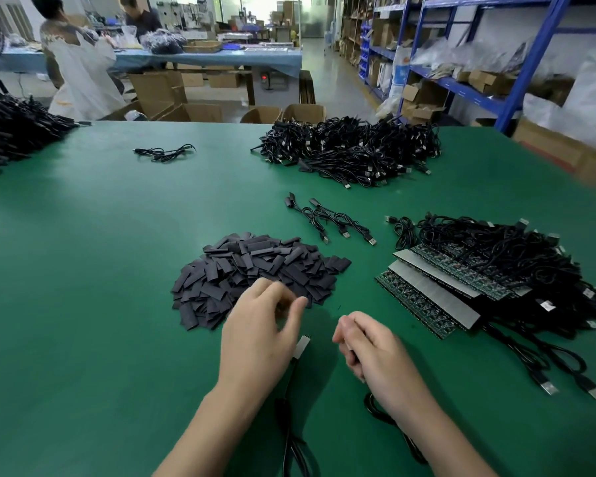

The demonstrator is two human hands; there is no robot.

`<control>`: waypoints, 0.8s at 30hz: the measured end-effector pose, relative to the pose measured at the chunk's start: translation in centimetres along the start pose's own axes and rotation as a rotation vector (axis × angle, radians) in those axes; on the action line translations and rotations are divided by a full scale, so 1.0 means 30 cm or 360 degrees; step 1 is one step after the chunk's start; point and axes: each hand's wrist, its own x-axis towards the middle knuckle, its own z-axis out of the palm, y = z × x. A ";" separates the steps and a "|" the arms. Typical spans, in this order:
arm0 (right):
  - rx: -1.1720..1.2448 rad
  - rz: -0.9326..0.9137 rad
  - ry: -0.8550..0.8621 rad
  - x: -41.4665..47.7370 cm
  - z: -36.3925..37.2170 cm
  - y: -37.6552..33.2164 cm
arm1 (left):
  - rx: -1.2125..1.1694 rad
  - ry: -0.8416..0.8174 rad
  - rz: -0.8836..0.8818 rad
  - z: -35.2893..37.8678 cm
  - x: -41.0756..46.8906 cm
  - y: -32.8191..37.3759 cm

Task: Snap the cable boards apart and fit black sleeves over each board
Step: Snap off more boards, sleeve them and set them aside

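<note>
A heap of flat black sleeves [255,273] lies in the middle of the green table [100,270]. My left hand [262,332] reaches into the heap's near edge, and its blurred thumb and fingers pinch a dark sleeve. Just below that hand lies a small white-faced board [301,346] whose black cable [289,401] trails toward me. My right hand [369,349] is beside it with the fingers curled round another black cable [379,413], which leaves under the wrist; its board is hidden. Unsnapped panels of cable boards [430,297] are stacked at the right, their cables piled behind.
Two sleeved cables [327,222] lie beyond the heap. A big pile of black cables [351,149] sits at the back, another [11,132] at far left, and one loose cable [164,153]. Cartons, blue shelving [516,80] and people at a far table stand beyond.
</note>
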 end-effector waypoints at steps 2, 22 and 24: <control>-0.0097 -0.0057 -0.0019 -0.004 -0.001 0.001 | 0.0035 -0.0128 0.0032 0.029 0.044 0.014; -0.0147 -0.0244 0.0061 -0.001 -0.012 0.017 | 0.0491 -0.0382 0.0182 0.160 0.238 0.041; 0.0136 -0.0118 0.0137 0.005 -0.017 0.012 | 0.0388 -0.0275 0.0196 0.134 0.211 0.036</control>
